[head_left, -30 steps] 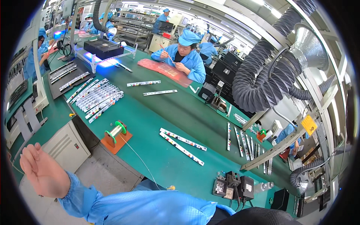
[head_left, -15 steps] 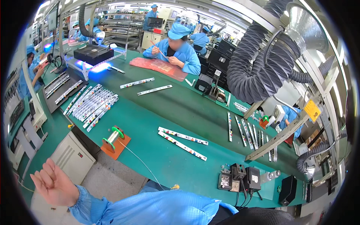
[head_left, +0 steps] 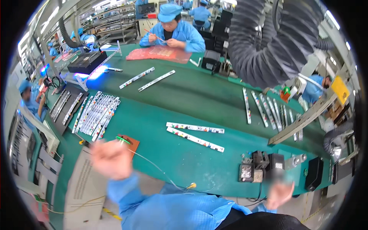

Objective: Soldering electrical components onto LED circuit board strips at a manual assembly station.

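Note:
My left hand (head_left: 112,159) is raised over the near left table edge, in front of the solder wire spool (head_left: 123,139) on its orange stand (head_left: 132,144). Its fingers look curled, but motion smears them. At the lower right, my right hand (head_left: 280,194) is by the soldering station (head_left: 275,161). The thumb shows; the other fingers blur into a dark smudge, so I cannot tell whether anything is held. Between and beyond the hands lie two narrow white circuit strips with coloured parts, the upper strip (head_left: 195,127) and the lower strip (head_left: 196,139), close together at their left ends.
Many similar strips (head_left: 100,115) lie grouped at the left; more strips (head_left: 264,109) lie at the right. Across the table a co-worker (head_left: 172,32) handles a thin tool over a pink sheet (head_left: 153,53). A grey exhaust hose (head_left: 268,50) hangs overhead, near a slanted metal post (head_left: 303,126).
My left hand has moved right and up, now partly covering the spool. My right hand has come into view near the soldering station. The whole view has shifted with my head.

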`<state>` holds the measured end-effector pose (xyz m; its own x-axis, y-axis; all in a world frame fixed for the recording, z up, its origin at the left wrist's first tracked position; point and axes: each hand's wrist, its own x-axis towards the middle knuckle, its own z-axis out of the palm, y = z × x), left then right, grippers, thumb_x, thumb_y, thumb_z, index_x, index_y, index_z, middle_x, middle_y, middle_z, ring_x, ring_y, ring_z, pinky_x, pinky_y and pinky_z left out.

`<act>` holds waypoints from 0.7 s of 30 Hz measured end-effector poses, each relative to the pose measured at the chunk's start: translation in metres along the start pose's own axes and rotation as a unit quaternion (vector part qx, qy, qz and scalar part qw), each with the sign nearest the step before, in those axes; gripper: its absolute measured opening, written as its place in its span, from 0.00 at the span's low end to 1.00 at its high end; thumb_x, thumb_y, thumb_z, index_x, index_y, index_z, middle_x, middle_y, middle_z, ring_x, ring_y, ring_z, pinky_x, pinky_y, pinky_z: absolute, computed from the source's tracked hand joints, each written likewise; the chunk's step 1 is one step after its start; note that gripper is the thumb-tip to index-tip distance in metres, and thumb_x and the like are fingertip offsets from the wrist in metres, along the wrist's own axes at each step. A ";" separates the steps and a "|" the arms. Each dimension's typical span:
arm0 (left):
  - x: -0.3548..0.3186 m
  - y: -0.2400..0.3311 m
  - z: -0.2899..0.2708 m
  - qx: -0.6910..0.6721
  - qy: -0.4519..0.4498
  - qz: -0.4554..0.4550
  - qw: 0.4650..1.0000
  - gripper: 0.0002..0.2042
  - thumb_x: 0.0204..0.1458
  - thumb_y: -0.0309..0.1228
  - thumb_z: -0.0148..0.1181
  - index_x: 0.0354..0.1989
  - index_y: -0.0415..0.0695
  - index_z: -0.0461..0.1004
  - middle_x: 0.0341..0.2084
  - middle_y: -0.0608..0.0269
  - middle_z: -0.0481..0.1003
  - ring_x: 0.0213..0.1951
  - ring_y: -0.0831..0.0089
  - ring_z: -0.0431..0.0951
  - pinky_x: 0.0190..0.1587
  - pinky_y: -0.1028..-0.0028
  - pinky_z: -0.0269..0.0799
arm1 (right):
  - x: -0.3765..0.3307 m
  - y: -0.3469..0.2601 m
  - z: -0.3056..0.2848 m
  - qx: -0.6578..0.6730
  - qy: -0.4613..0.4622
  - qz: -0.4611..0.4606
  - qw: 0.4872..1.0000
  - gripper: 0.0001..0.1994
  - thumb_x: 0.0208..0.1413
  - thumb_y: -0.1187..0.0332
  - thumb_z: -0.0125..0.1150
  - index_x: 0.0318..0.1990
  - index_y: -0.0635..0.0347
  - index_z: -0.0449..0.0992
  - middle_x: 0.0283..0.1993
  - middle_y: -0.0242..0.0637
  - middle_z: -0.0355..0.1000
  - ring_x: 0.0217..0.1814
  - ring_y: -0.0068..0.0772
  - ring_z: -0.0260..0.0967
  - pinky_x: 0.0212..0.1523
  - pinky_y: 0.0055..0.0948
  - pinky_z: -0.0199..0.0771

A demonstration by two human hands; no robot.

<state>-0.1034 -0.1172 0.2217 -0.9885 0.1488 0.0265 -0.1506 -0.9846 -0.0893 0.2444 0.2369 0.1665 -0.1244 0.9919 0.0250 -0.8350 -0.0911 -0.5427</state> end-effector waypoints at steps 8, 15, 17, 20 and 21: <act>-0.061 -0.208 -0.146 0.454 0.010 -0.362 0.814 0.19 0.54 0.28 0.57 0.13 0.49 0.57 0.09 0.75 0.56 0.14 0.83 0.54 0.18 0.76 0.48 | -0.033 0.157 0.020 -0.118 -0.019 0.310 0.943 0.17 0.60 0.68 0.51 0.20 0.47 0.55 0.12 0.22 0.42 0.13 0.20 0.37 0.20 0.26 0.42; -0.103 -0.164 -0.186 0.642 -0.216 -0.209 0.705 0.17 0.49 0.19 0.60 0.12 0.43 0.60 0.09 0.74 0.62 0.15 0.88 0.57 0.16 0.79 0.49 | -0.015 0.163 0.008 -0.323 -0.121 0.149 0.927 0.21 0.52 0.73 0.62 0.18 0.49 0.53 0.17 0.20 0.49 0.18 0.15 0.44 0.21 0.22 0.46; -0.101 -0.148 -0.192 0.667 -0.223 -0.185 0.687 0.18 0.49 0.19 0.60 0.12 0.43 0.60 0.09 0.73 0.62 0.15 0.88 0.57 0.16 0.79 0.49 | 0.025 0.169 0.015 -0.456 -0.201 0.070 0.864 0.21 0.51 0.69 0.65 0.19 0.49 0.53 0.19 0.20 0.50 0.21 0.13 0.46 0.22 0.19 0.47; -0.094 -0.131 -0.199 0.697 -0.224 -0.127 0.669 0.18 0.49 0.19 0.60 0.12 0.43 0.59 0.08 0.71 0.62 0.14 0.86 0.56 0.16 0.79 0.48 | 0.109 0.201 0.049 -0.522 -0.311 -0.072 0.791 0.15 0.51 0.69 0.64 0.22 0.56 0.61 0.22 0.22 0.54 0.25 0.14 0.48 0.25 0.18 0.52; -0.092 -0.123 -0.202 0.727 -0.220 -0.072 0.646 0.18 0.48 0.19 0.60 0.12 0.43 0.58 0.08 0.71 0.61 0.13 0.86 0.55 0.15 0.78 0.47 | 0.134 0.212 0.061 -0.624 -0.300 -0.084 0.716 0.10 0.52 0.68 0.62 0.28 0.60 0.67 0.25 0.28 0.63 0.27 0.21 0.60 0.27 0.24 0.62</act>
<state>0.0031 0.0088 0.0295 -0.8180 0.5228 0.2400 0.2475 -0.0568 0.9672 0.0182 0.3447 0.1056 -0.5999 0.7286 0.3306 0.2181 0.5465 -0.8086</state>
